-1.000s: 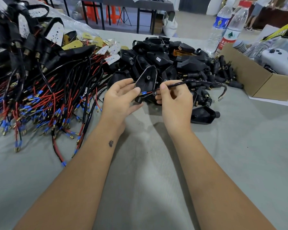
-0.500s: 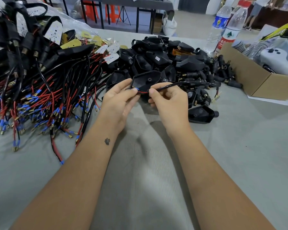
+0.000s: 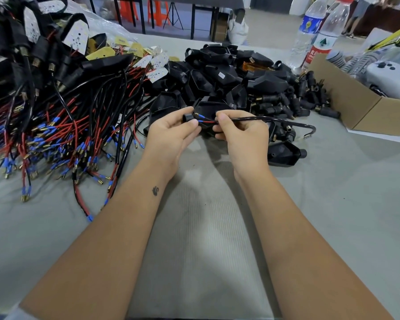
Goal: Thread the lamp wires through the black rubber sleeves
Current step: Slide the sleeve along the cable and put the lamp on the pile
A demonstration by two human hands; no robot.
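Observation:
My left hand (image 3: 171, 132) pinches a small black rubber sleeve (image 3: 188, 117) between thumb and fingers. My right hand (image 3: 243, 132) pinches a black-jacketed lamp wire (image 3: 263, 118) near its end. The wire's red and black leads with blue terminals (image 3: 202, 118) point at the sleeve, a short way from its opening. The cable arcs right to a bare end (image 3: 308, 135) near the cardboard box. Both hands hover above the grey table cover (image 3: 206, 227), in front of a black housing (image 3: 208, 107).
A large tangle of red and black wires (image 3: 56, 125) with blue terminals covers the left. Black lamp housings (image 3: 226, 75) pile up behind the hands, small black sleeves (image 3: 293, 98) to their right. A cardboard box (image 3: 360, 107) and two water bottles (image 3: 319, 33) stand at the right.
The black housing that my left hand held upright now lies flat behind the hands. My left hand now pinches a small rubber sleeve, and the wire tips sit close to it.

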